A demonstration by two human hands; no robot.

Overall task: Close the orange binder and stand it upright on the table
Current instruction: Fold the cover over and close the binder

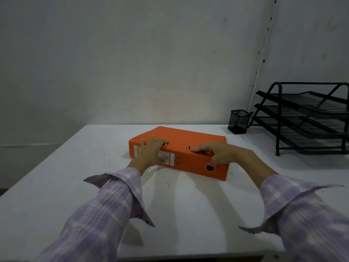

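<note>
The orange binder (190, 140) lies flat and closed on the white table (56, 176), its spine with a white label and finger hole facing me. My left hand (151, 150) rests over the spine's left part, fingers on the top cover and thumb across the label. My right hand (221, 153) grips the spine's right part, fingers on the top edge and thumb near the finger hole. Both sleeves are purple plaid.
A black mesh pen cup (238, 121) stands at the back right of the table. Beside it, a black three-tier wire letter tray (309, 120) fills the right side. A grey wall rises behind the table.
</note>
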